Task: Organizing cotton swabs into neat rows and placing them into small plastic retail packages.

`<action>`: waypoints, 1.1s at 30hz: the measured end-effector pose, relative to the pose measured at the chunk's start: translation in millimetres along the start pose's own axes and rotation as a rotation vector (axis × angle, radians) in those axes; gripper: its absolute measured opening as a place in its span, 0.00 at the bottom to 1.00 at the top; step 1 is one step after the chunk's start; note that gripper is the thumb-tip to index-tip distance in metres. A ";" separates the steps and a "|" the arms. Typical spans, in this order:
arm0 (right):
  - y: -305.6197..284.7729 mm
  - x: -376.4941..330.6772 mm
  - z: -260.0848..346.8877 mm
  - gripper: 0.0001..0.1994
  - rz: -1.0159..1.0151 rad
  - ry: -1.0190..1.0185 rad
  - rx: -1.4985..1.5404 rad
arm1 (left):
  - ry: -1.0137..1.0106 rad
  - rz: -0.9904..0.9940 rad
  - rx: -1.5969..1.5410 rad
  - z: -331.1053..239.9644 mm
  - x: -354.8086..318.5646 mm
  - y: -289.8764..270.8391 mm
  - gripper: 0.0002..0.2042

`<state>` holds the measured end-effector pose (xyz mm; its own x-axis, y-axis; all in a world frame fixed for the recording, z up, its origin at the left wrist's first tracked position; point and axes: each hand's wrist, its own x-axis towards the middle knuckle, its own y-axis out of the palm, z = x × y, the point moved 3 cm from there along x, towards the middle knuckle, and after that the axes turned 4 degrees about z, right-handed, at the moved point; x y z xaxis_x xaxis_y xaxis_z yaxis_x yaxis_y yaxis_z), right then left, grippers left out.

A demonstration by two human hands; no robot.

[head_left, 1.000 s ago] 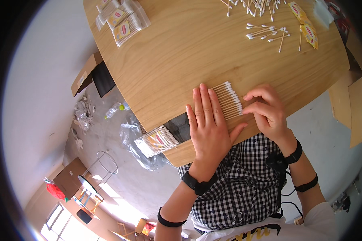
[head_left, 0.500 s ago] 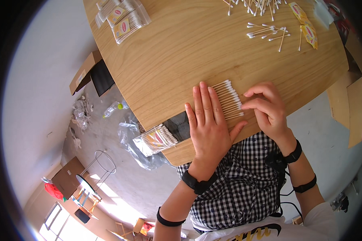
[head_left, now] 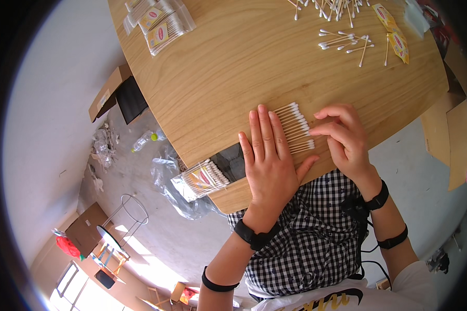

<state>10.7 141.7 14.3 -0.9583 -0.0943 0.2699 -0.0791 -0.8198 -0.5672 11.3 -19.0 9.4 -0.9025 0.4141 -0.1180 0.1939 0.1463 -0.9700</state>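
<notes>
A row of cotton swabs [head_left: 297, 129] lies side by side on the table near its front edge, white tips toward the right. My left hand [head_left: 270, 155] rests flat across their other ends, hiding them, with fingers stretched out. Close to the exposed tips is my right hand [head_left: 345, 136], fingers bent and apart; one fingertip seems to touch the tips, and nothing shows in its grip. Left of my left hand sits a dark grey pad [head_left: 230, 161], partly covered by the hand. A clear bag of swabs with a yellow label [head_left: 201, 179] lies beside the pad.
Loose swabs [head_left: 342, 42] are scattered at the far right, beside yellow printed cards [head_left: 398, 47]. Filled swab bags [head_left: 163, 32] lie at the far left of the wooden table [head_left: 228, 78]. An open cardboard box [head_left: 443, 135] stands past the right edge; plastic wrap [head_left: 174, 192] is on the floor.
The lower swabs in the row now sit closer together, with their tips bunched, and a small gap separates them from those above. Both hands have stayed nearly in place.
</notes>
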 end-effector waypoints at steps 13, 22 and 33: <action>0.8 2.0 1.9 0.16 0.024 0.044 -0.022 | 0.007 -0.006 -0.013 -0.6 0.6 0.0 0.50; 2.1 9.0 2.2 0.13 -0.002 -0.001 -0.051 | 0.023 -0.004 -0.035 -0.4 0.8 -0.7 0.52; 8.5 23.7 -5.7 0.11 -0.088 0.040 0.011 | 0.020 -0.003 -0.030 0.1 -0.7 0.9 0.52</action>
<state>-14.2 135.7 11.5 -0.9580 0.0008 0.2868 -0.1606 -0.8300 -0.5341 12.1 -19.2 8.6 -0.8953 0.4317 -0.1100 0.2027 0.1749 -0.9635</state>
